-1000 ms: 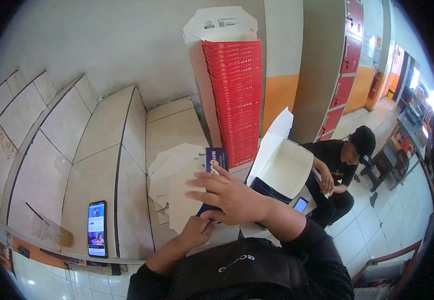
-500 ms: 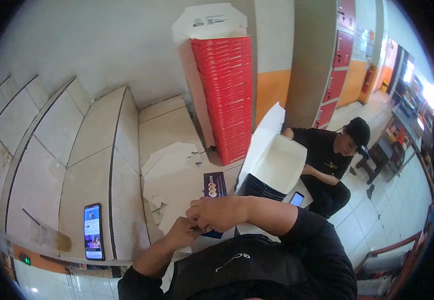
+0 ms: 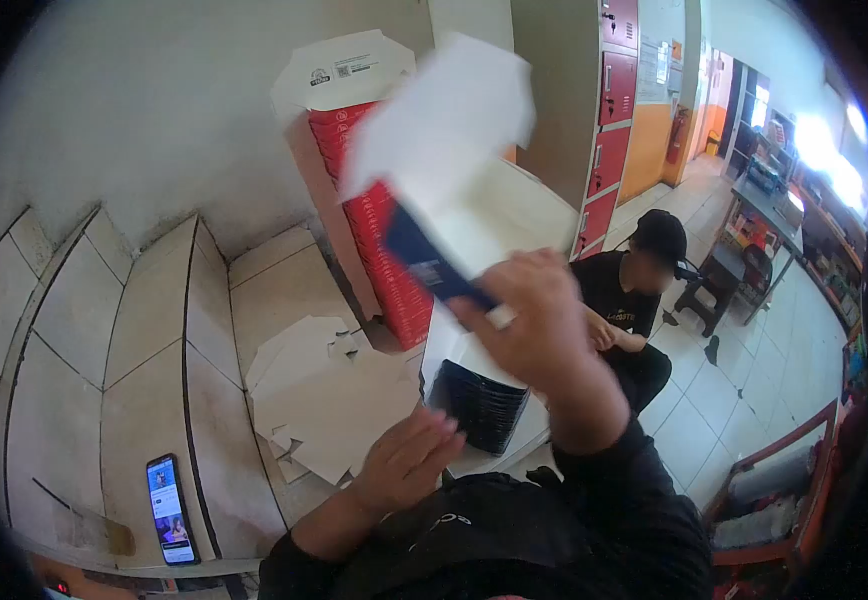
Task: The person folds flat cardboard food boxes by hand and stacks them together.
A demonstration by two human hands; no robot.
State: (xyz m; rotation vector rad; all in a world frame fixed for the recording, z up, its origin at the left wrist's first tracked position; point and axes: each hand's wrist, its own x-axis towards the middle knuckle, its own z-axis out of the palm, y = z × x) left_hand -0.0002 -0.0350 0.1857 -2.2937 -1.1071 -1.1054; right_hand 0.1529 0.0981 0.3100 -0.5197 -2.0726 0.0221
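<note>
My right hand grips the near edge of a folded cardboard box, white inside and dark blue outside, its lid flap standing up. It holds the box raised and tilted above a stack of nested dark blue boxes; motion blurs both hand and box. Low in front of my body, my left hand is open with its fingers stretched out, holding nothing. Beside it, on the tiled ledge, lies a pile of flat white cardboard blanks.
A tall stack of red boxes stands against the wall, partly behind the raised box. A phone lies on the tiled step at left. Another person sits low at right, near red lockers. A red-framed chair stands at lower right.
My hands were together over a small blue-printed piece and have parted. The right has risen with a box above the dark stack; the left has opened. The view has shifted.
</note>
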